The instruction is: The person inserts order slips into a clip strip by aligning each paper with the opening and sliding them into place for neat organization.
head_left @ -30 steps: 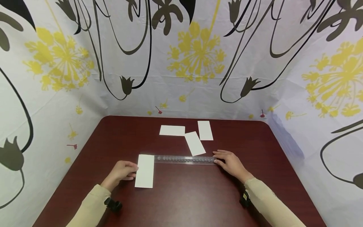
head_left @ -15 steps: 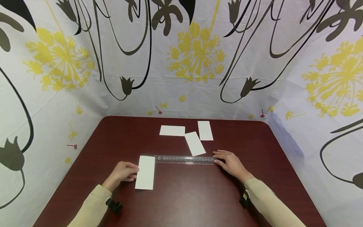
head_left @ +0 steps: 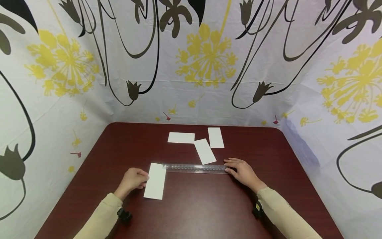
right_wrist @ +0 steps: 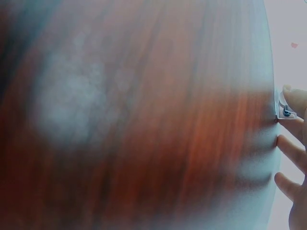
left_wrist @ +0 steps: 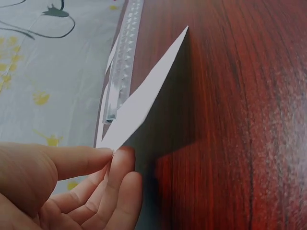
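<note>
A white rectangular paper card [head_left: 155,182] is pinched at its left edge between the thumb and fingers of my left hand [head_left: 132,181]. In the left wrist view the card [left_wrist: 144,93] is tilted up off the table, with a shadow beneath it. A clear plastic ruler [head_left: 194,168] lies crosswise to the right, and the card's upper right corner overlaps its left end. My right hand [head_left: 243,172] holds the ruler's right end between thumb and forefinger. In the right wrist view that ruler end [right_wrist: 286,113] shows a small hole, and the other fingers are spread.
Three more white cards lie farther back: one crosswise [head_left: 181,137], one slanted [head_left: 205,151] close to the ruler's far edge, and one lengthwise [head_left: 216,137]. All are on a dark red wooden table [head_left: 191,212]. A flower-printed cloth [head_left: 185,99] hangs around its back and sides.
My left hand has moved slightly right with the card, which now leans a little and overlaps the ruler's left end. The right hand and ruler have stayed still.
</note>
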`<state>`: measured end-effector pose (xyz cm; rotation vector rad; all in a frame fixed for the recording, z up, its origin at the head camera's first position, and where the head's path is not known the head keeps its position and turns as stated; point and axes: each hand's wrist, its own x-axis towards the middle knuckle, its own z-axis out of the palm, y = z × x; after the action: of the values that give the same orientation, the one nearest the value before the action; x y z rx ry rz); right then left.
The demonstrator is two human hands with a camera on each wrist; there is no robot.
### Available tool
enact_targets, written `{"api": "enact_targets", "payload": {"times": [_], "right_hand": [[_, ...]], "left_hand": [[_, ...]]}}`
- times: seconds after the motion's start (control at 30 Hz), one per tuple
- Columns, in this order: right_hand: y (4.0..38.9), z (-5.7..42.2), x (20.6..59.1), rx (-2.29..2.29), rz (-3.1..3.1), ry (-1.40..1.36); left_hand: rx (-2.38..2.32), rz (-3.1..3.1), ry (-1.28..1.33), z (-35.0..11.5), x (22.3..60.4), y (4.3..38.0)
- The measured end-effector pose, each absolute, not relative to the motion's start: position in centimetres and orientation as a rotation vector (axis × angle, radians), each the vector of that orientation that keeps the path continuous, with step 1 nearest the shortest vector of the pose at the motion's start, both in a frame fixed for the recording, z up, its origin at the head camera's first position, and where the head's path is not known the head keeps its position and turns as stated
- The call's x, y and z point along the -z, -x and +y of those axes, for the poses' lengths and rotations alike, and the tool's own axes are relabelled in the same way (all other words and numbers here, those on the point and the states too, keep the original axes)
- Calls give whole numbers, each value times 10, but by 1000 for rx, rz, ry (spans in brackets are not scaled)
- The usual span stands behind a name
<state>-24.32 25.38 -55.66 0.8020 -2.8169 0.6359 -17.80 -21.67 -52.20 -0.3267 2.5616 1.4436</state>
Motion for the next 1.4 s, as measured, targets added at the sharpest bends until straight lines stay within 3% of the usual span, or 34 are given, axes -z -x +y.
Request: {"api": "enact_targets", "payload": {"times": [0.67,1.13,1.4], "right_hand": [[243,254,555,-626,-2834,-820],[243,254,557,-674,-2810,-794],[244,254,558,-681,-2807,-787]], "left_hand": [[-1094,2943,93,-216,520,181],[-515,3165,-886,-216,523,181],[-357,3058,-1097,-216,525,177]]}}
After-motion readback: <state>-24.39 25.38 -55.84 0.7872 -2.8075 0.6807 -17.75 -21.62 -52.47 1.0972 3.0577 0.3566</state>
